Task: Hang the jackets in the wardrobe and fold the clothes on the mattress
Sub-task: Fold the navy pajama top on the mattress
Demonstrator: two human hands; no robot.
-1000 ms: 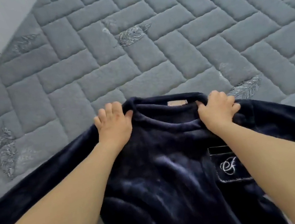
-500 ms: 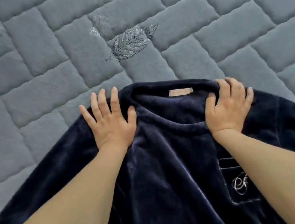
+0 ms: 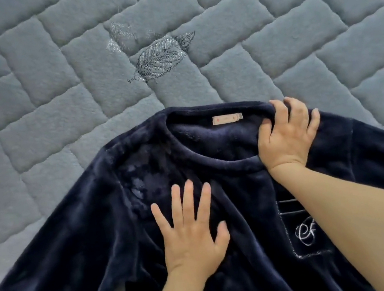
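Grey quilted mattress [image 3: 54, 97] w/ stitched leaf pattern [image 3: 160, 58] fills the head view. Navy fleece top [image 3: 98, 233] lies front-up on it, sleeves spread out both sides, neck label [image 3: 227, 118] showing, chest pocket [image 3: 300, 228] w/ white monogram partly under my right forearm. My left hand [image 3: 191, 237] lies flat on the chest, fingers straight & spread. My right hand [image 3: 287, 138] pinches the collar by the shoulder, fabric bunched under curled fingers.

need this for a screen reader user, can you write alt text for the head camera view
A person's two bare hands work on a dark navy fleece top spread front-up on a grey quilted mattress. The left hand presses flat on the chest; the right hand grips the collar near the shoulder.
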